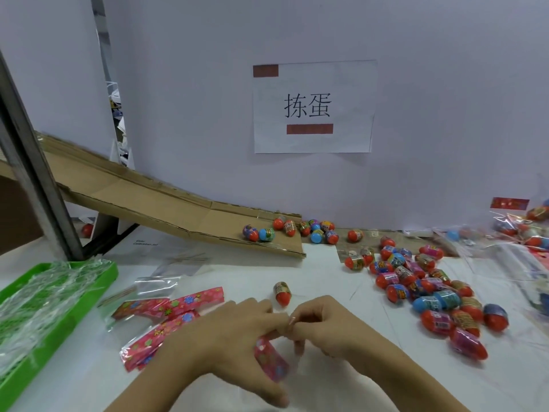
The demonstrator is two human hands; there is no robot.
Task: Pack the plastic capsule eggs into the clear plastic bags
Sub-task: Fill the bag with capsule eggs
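Hands: left hand (234, 331) and right hand (319, 324) meet low at the centre of the tabletop (237, 269), fingertips touching; both pinch one clear bag (271, 359) with a red flowered header strip.
Single egg: one capsule egg (282, 293) lies alone just beyond the fingertips, red end toward them.
Egg pile: loose capsule eggs (427, 289) lie heaped to the right of the right hand.
Ramp eggs: more eggs (292, 228) sit at the foot of a cardboard ramp (148, 203), far beyond the hands.
Empty bags: flat bags (160, 316) with red headers lie beside the left hand.
Tray: green tray (101, 281) holding crinkled clear film, far left.
Filled bags: packed bags (523, 230) far right, partly cut off.
Sign: paper sheet (313, 107) on the wall ahead.
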